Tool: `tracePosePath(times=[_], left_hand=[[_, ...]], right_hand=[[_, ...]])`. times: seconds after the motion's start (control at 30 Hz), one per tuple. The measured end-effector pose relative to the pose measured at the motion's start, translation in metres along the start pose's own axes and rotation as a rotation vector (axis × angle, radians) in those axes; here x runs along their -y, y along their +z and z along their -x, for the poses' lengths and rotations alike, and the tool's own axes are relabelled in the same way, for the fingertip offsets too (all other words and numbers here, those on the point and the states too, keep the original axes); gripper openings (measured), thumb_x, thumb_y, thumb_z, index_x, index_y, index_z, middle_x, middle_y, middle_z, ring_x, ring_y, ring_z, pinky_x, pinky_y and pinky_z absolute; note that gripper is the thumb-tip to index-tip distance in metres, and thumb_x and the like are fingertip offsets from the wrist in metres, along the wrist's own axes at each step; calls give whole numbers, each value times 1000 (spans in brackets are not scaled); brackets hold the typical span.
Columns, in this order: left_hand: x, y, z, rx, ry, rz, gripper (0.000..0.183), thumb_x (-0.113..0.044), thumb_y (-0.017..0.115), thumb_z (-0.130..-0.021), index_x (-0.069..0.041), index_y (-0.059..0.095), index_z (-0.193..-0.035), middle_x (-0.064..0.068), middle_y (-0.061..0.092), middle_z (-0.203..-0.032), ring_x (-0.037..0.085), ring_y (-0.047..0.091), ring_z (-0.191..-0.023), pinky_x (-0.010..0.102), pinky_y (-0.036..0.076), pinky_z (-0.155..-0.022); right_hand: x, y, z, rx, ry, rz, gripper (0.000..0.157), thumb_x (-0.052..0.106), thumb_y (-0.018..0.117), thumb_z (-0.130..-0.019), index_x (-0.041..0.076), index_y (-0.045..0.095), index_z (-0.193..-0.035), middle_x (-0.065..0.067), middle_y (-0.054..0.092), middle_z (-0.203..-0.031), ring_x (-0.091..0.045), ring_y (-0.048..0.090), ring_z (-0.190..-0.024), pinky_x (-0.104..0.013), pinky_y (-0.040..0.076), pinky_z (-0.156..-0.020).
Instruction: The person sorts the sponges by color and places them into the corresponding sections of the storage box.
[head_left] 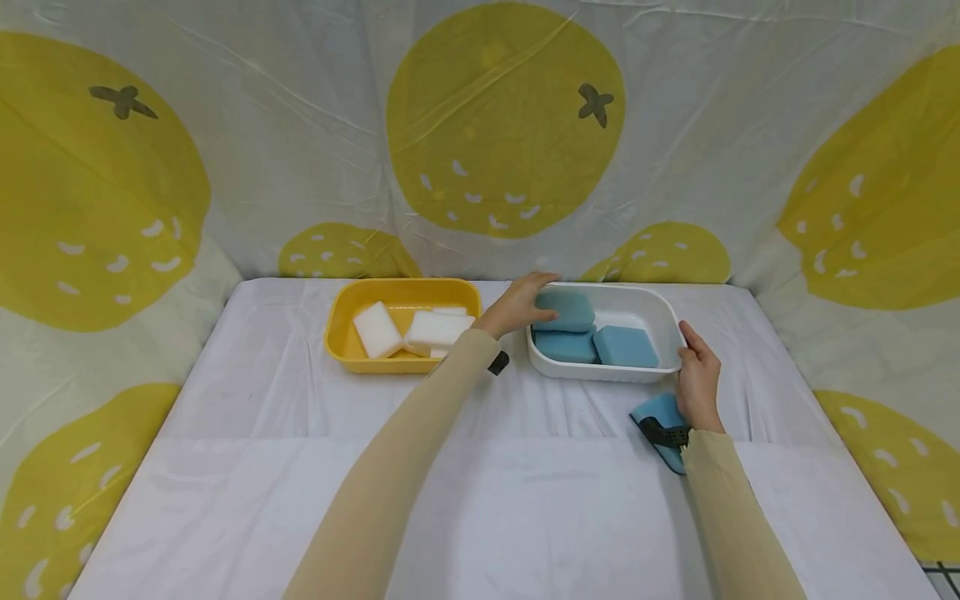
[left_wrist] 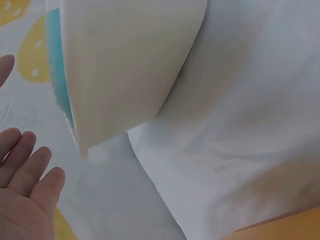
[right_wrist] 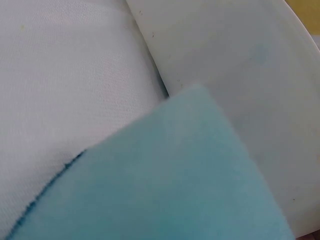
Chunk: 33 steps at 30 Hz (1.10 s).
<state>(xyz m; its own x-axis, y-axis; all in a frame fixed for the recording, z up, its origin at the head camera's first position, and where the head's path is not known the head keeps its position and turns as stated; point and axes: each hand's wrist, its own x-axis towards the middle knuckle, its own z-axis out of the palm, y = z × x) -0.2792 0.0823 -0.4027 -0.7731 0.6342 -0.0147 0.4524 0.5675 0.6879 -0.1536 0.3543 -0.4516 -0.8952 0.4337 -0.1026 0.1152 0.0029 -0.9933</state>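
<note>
A white tray [head_left: 633, 308] holds several blue sponges [head_left: 626, 346], two of them stacked at its left end. My left hand [head_left: 517, 306] reaches over that end, fingers at the upper sponge and rim. In the left wrist view its fingers [left_wrist: 30, 172] are spread beside the tray wall [left_wrist: 125, 65], holding nothing. At the opposite end, my right hand [head_left: 699, 379] grips the tray's rim. A blue cloth [head_left: 660, 412] with a dark edge shows below the right wrist; I cannot tell whether the hand holds it. That cloth [right_wrist: 165, 175] covers much of the right wrist view.
Left of the white tray stands a yellow tray [head_left: 405, 285] with several white sponges [head_left: 377, 331]. Both trays sit near the back of a table with a white cloth [head_left: 525, 500]. A curtain with yellow fruit shapes [head_left: 502, 117] surrounds the back and sides.
</note>
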Motion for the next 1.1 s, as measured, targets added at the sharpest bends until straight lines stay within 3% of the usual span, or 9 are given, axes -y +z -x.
tracePosePath(times=[0.27, 0.6, 0.83, 1.1], left_hand=[[3, 0, 19, -57, 30, 44, 67, -24, 65, -92, -8, 33, -149, 8, 31, -152, 21, 25, -140, 30, 22, -113], [2, 9, 42, -129, -26, 151, 72, -22, 68, -91, -9, 30, -150, 8, 31, -152, 23, 28, -139, 35, 25, -113], [6, 18, 52, -188, -18, 236, 72, -19, 69, -90, -8, 31, -150, 9, 32, -152, 23, 28, -139, 34, 26, -112], [15, 29, 57, -234, -63, 415, 71, -13, 69, -90, -5, 31, -149, 9, 32, -152, 20, 30, -139, 28, 29, -110]], right_hand=[[0, -1, -1, 6, 2, 32, 51, 5, 22, -101, 7, 22, -152, -1, 16, -158, -12, 10, -143, -26, 15, -112], [2, 0, -2, 2, 17, -9, 50, 4, 23, -102, 7, 22, -152, 1, 18, -158, -12, 13, -143, -25, 18, -111], [7, -1, 0, -35, 29, -51, 49, 4, 28, -102, 6, 27, -151, -2, 25, -156, -13, 18, -142, -24, 20, -111], [14, -4, 4, -44, 10, -154, 50, 0, 30, -101, 8, 29, -151, -6, 26, -155, -16, 26, -140, -24, 23, -110]])
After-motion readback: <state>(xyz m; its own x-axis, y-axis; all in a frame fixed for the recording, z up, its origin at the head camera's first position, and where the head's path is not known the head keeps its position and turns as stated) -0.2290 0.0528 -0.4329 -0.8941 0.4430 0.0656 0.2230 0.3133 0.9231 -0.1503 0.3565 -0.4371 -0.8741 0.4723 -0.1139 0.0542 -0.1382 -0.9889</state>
